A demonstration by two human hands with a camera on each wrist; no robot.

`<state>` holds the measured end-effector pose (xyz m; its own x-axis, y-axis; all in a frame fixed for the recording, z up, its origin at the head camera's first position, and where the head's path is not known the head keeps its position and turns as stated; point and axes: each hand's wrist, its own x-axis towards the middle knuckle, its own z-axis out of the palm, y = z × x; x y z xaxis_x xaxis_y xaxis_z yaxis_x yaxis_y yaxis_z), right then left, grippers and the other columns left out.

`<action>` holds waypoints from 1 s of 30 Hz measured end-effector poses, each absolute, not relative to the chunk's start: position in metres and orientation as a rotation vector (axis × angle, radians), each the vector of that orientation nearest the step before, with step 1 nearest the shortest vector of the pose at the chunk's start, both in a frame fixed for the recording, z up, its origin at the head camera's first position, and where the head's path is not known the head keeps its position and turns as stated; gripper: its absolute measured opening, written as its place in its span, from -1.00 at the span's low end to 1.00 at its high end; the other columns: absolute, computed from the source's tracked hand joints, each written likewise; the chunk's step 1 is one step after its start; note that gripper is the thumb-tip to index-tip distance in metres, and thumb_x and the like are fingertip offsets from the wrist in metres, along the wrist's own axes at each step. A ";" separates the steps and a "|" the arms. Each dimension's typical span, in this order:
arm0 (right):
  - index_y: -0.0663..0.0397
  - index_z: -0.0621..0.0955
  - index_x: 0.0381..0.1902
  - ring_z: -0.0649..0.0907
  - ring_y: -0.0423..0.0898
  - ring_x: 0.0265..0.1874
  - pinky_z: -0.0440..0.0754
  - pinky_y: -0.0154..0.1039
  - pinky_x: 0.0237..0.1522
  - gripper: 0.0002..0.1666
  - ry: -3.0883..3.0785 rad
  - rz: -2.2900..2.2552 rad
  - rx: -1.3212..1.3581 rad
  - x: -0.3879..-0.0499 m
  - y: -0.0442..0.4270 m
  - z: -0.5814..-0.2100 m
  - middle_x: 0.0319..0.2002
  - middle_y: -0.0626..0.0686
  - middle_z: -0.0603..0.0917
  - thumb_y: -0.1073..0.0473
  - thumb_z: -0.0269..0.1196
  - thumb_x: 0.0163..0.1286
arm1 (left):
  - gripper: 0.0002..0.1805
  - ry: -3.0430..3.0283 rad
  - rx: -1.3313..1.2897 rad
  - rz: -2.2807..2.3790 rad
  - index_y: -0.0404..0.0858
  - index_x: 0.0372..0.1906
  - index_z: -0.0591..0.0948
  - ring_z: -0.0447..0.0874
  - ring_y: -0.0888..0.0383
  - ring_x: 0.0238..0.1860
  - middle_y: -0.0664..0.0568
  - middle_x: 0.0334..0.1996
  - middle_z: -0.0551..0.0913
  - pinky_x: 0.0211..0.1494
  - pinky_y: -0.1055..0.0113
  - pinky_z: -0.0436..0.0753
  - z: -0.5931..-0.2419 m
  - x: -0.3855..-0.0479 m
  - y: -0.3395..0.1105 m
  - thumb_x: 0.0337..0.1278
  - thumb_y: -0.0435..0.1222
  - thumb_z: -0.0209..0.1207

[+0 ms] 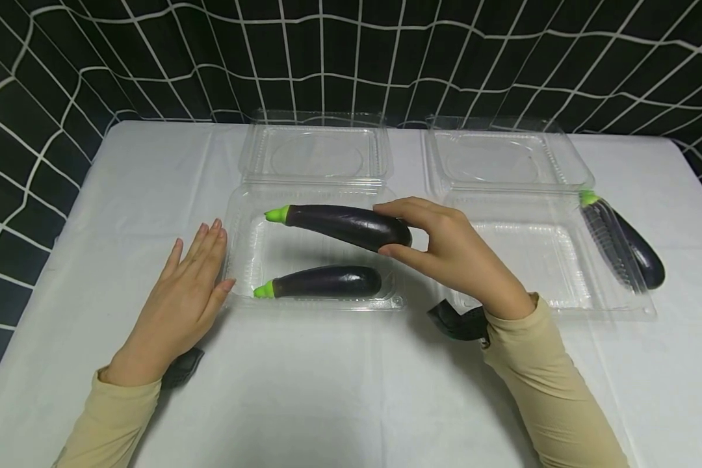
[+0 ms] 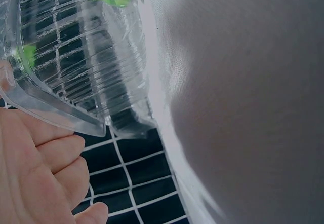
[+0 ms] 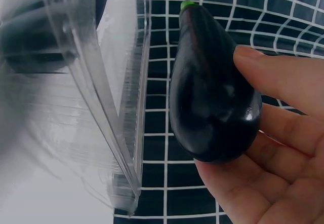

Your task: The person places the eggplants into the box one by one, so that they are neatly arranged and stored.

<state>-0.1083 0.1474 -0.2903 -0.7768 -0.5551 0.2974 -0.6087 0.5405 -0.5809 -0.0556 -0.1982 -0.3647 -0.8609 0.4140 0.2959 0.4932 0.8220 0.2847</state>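
My right hand [image 1: 444, 244] grips the thick end of a dark purple eggplant [image 1: 345, 224], whose green stem end points left. This eggplant is over the left clear plastic box [image 1: 242, 260]; in the right wrist view the held eggplant [image 3: 215, 92] is apart from the box wall. A second eggplant [image 1: 327, 281] lies in the front of that box, its green tip also to the left. At the box's left side, my left hand [image 1: 184, 299] has its fingers straight, with the thumb at the rim. The left wrist view shows the hand [image 2: 43, 168] beside the box wall.
To the right stands another open clear box [image 1: 520, 260] with its lid [image 1: 503, 159] folded back. A third eggplant [image 1: 637, 250] lies against its right side, partly seen through the plastic. The left box's lid [image 1: 316, 153] lies back too. A white cloth [image 1: 304, 390] covers the table.
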 end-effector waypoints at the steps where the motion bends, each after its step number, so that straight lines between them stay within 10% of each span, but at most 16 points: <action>1: 0.24 0.57 0.09 0.60 -0.03 0.01 0.51 -0.16 0.07 -0.46 -2.691 1.061 1.018 -0.108 0.147 -0.291 0.02 0.09 0.63 0.27 0.41 0.12 | -0.28 -2.784 -0.703 -0.523 -0.48 0.41 0.08 -0.11 -0.01 0.46 -0.22 0.44 0.05 0.45 -0.01 -0.15 -0.365 -0.056 -0.198 0.48 0.03 -0.36; 30: 0.28 0.53 0.13 0.54 0.02 0.11 0.43 -0.13 0.17 -0.44 -2.809 1.040 1.076 -0.113 0.129 -0.302 0.09 0.14 0.59 0.25 0.38 0.17 | -0.29 -2.791 -0.705 -0.527 -0.48 0.41 0.07 -0.12 -0.02 0.46 -0.23 0.43 0.06 0.45 0.00 -0.16 -0.364 -0.055 -0.198 0.48 0.02 -0.35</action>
